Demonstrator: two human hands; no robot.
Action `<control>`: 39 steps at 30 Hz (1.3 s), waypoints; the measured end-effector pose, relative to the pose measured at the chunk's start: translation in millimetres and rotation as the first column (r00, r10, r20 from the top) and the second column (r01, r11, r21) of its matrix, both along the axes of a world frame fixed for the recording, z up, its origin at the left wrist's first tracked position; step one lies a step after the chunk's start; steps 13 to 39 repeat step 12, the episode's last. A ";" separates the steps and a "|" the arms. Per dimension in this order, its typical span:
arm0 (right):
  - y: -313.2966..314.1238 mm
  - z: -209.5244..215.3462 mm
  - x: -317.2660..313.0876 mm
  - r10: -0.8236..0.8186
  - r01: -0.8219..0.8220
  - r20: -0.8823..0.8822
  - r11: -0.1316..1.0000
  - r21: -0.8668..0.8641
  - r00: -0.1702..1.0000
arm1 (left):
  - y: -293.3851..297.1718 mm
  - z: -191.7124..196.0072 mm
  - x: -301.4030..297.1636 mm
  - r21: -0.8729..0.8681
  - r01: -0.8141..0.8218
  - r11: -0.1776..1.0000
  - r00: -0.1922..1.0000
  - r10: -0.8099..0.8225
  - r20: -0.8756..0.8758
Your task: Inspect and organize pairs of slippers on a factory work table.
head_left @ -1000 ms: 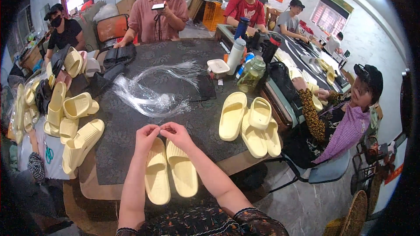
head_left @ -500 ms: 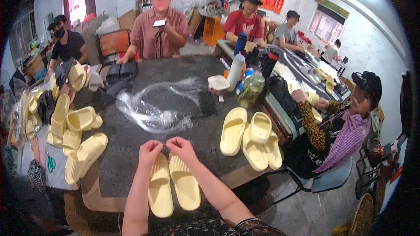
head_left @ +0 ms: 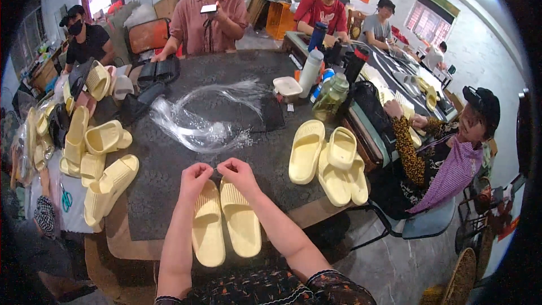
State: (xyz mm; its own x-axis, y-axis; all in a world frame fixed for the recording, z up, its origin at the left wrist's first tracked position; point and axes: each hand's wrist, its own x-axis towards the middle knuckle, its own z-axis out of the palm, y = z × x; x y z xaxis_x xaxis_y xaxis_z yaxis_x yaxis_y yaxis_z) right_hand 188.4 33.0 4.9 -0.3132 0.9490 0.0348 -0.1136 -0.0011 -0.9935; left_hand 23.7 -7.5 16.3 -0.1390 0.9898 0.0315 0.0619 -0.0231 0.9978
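Note:
Just above a pair of pale yellow slippers, my left hand (head_left: 195, 179) and my right hand (head_left: 237, 174) are close together, thumbs and forefingers pinched. A thin strand, barely visible, seems to run between their fingertips. Below them the left slipper (head_left: 208, 231) and the right slipper (head_left: 241, 220) lie side by side, soles down, toes pointing away from me. Their ribbed straps are partly hidden by my hands. Beyond my hands, a loose bundle of clear plastic strands (head_left: 192, 133) is spread over the dark table mat (head_left: 164, 203).
More yellow slippers (head_left: 307, 152) lie at right, with a heap of slippers (head_left: 104, 135) at left. A white tub (head_left: 288, 87), bottles (head_left: 332, 97) and scissors (head_left: 66, 197) are on the tables. Co-workers surround the table; one sits on a chair (head_left: 426, 217) at right.
The view has tilted slightly, so the table's contents sit higher in the picture. My hands stay pinched together over the slippers, their fingertips a little farther apart.

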 end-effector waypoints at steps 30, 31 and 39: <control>-0.3 -0.3 0.5 0.107 -0.108 0.017 0.992 0.067 0.994 | 5.3 -13.1 -4.6 0.093 0.052 0.994 0.999 -0.051 -0.014; -0.3 -0.3 0.5 0.107 -0.108 0.017 0.992 0.067 0.994 | 5.3 -13.1 -4.6 0.093 0.052 0.994 0.999 -0.051 -0.014; -0.3 -0.3 0.5 0.107 -0.108 0.017 0.992 0.067 0.994 | 5.3 -13.1 -4.6 0.093 0.052 0.994 0.999 -0.051 -0.014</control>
